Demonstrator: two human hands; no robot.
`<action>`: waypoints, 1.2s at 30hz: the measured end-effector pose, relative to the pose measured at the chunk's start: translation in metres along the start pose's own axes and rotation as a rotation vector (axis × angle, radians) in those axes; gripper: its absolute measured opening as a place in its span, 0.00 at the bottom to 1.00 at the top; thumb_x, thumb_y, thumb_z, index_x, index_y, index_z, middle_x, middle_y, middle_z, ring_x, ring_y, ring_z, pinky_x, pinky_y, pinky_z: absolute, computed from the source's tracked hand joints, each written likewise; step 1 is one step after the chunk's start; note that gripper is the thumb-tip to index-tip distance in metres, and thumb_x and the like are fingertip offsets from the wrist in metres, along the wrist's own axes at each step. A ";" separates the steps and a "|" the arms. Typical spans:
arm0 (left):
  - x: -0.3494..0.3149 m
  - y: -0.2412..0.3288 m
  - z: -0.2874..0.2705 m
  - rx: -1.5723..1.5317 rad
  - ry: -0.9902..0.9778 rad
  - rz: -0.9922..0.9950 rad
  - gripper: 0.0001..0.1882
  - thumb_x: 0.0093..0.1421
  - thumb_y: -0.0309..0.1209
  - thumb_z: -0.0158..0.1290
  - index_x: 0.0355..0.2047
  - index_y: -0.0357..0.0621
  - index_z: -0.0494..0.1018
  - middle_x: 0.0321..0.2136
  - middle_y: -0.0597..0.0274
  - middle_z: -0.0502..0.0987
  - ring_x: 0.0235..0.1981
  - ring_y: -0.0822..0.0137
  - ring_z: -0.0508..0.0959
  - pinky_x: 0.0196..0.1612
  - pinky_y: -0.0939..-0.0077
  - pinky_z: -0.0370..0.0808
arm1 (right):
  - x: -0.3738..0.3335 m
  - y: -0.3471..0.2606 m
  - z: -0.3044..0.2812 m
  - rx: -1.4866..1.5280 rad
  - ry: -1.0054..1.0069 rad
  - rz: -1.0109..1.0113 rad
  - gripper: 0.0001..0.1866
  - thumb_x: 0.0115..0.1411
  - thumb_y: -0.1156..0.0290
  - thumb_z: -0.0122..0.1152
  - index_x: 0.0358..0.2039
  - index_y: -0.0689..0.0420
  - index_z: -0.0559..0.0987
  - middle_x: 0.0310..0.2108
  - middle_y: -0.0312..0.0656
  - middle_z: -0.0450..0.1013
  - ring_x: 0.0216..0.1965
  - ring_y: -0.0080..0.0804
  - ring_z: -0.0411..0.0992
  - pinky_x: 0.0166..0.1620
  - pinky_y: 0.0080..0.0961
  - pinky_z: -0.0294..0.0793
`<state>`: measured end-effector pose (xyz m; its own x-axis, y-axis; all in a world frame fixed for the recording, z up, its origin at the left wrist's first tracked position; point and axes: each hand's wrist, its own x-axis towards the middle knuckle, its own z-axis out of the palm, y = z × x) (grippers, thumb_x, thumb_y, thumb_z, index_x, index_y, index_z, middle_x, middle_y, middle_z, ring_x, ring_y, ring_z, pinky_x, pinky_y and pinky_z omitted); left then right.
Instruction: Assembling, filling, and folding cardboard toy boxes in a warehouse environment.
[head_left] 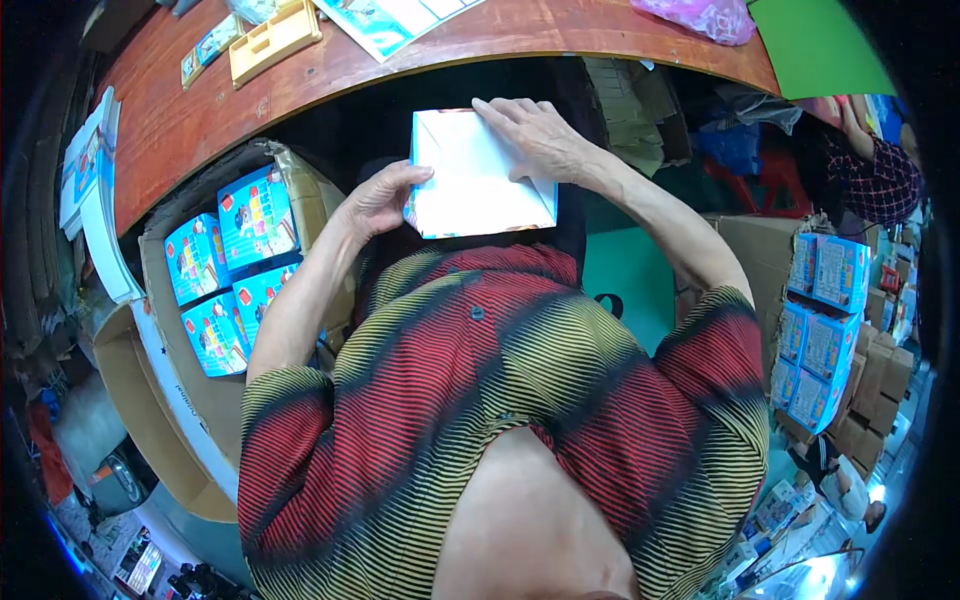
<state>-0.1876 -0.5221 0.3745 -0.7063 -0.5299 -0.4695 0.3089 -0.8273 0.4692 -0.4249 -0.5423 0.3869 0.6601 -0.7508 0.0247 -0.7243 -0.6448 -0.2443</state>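
- Two hands on one white-faced box (465,195), which is above the lap, just in front of the near edge of the worktop (170,125).
- Left hand (380,198): holding the box at its left edge, thumb on the white face; other fingers partly hidden.
- Right hand (530,138): spread wide over the upper right corner, fingers extended toward the top edge, thumb apart from them, touching the box.
- Box: white face up, faint crease lines, coloured print along parts of its rim.
- Left of the lap: open carton (312,200) containing blue printed boxes (258,222), four visible.
- Right side: stack of similar blue packs (815,340) beside a brown carton (750,250).
- On the worktop: yellow tray (275,45), printed sheet (385,25), pink plastic bag (705,15), the bag near a green panel (820,45).
- Far right: another person's checked sleeve (885,185), well apart from the box.
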 end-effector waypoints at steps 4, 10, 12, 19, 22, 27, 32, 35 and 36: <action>0.003 -0.001 -0.002 -0.017 -0.009 -0.015 0.21 0.47 0.28 0.53 0.42 0.32 0.64 0.37 0.56 0.71 0.38 0.67 0.72 0.45 0.70 0.69 | -0.001 -0.003 0.003 -0.008 0.006 0.065 0.49 0.32 0.67 0.67 0.55 0.56 0.52 0.47 0.47 0.59 0.46 0.40 0.59 0.45 0.34 0.59; 0.004 0.001 -0.001 0.000 -0.052 -0.013 0.21 0.48 0.28 0.53 0.42 0.33 0.64 0.37 0.56 0.71 0.38 0.68 0.73 0.45 0.70 0.69 | -0.004 -0.012 0.004 -0.063 0.076 0.077 0.45 0.34 0.67 0.66 0.54 0.56 0.54 0.43 0.45 0.61 0.43 0.37 0.60 0.43 0.32 0.60; 0.005 0.000 -0.003 0.010 -0.060 -0.017 0.21 0.48 0.29 0.53 0.42 0.33 0.64 0.36 0.57 0.71 0.37 0.68 0.73 0.44 0.70 0.69 | -0.008 -0.009 0.004 -0.023 0.085 0.051 0.45 0.35 0.67 0.65 0.54 0.57 0.54 0.44 0.45 0.60 0.44 0.38 0.60 0.44 0.32 0.60; -0.002 -0.004 0.002 0.082 0.070 0.057 0.22 0.47 0.32 0.54 0.41 0.33 0.64 0.36 0.57 0.71 0.36 0.69 0.73 0.42 0.75 0.70 | -0.013 -0.006 -0.004 0.286 0.022 -0.002 0.37 0.43 0.75 0.57 0.54 0.60 0.53 0.50 0.50 0.57 0.50 0.43 0.58 0.51 0.35 0.57; -0.001 -0.005 -0.001 0.119 0.068 0.093 0.22 0.47 0.32 0.54 0.42 0.33 0.64 0.36 0.56 0.71 0.36 0.69 0.73 0.42 0.76 0.70 | -0.013 -0.003 -0.004 0.353 0.029 0.014 0.35 0.44 0.78 0.54 0.53 0.61 0.53 0.50 0.51 0.57 0.50 0.44 0.58 0.52 0.36 0.57; -0.004 -0.010 0.003 0.094 0.049 0.091 0.23 0.47 0.31 0.54 0.43 0.33 0.63 0.36 0.56 0.71 0.37 0.69 0.73 0.42 0.76 0.70 | -0.022 -0.009 -0.003 0.164 0.055 -0.114 0.34 0.46 0.76 0.53 0.54 0.61 0.52 0.51 0.52 0.56 0.52 0.43 0.56 0.54 0.34 0.56; 0.008 -0.003 0.012 0.039 -0.049 0.176 0.24 0.48 0.33 0.54 0.43 0.32 0.63 0.36 0.57 0.71 0.36 0.69 0.73 0.43 0.76 0.69 | -0.018 0.006 -0.011 0.272 0.154 0.060 0.32 0.48 0.71 0.53 0.53 0.61 0.54 0.50 0.51 0.58 0.51 0.43 0.57 0.52 0.33 0.56; 0.004 -0.001 0.006 0.107 -0.017 0.094 0.23 0.49 0.34 0.54 0.42 0.32 0.64 0.36 0.57 0.72 0.36 0.69 0.73 0.43 0.76 0.69 | -0.026 -0.004 -0.008 0.298 0.095 0.122 0.30 0.47 0.70 0.53 0.52 0.61 0.57 0.48 0.51 0.60 0.50 0.44 0.58 0.51 0.33 0.57; 0.001 -0.005 0.001 0.104 0.011 0.086 0.23 0.48 0.36 0.54 0.41 0.34 0.66 0.35 0.58 0.73 0.36 0.69 0.73 0.42 0.75 0.70 | -0.027 -0.009 -0.008 0.268 0.075 0.101 0.29 0.47 0.70 0.53 0.51 0.61 0.58 0.47 0.51 0.62 0.49 0.45 0.59 0.50 0.32 0.58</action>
<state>-0.1903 -0.5182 0.3726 -0.6725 -0.6008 -0.4322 0.3001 -0.7551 0.5829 -0.4380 -0.5179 0.3965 0.5633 -0.8244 0.0561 -0.7006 -0.5125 -0.4966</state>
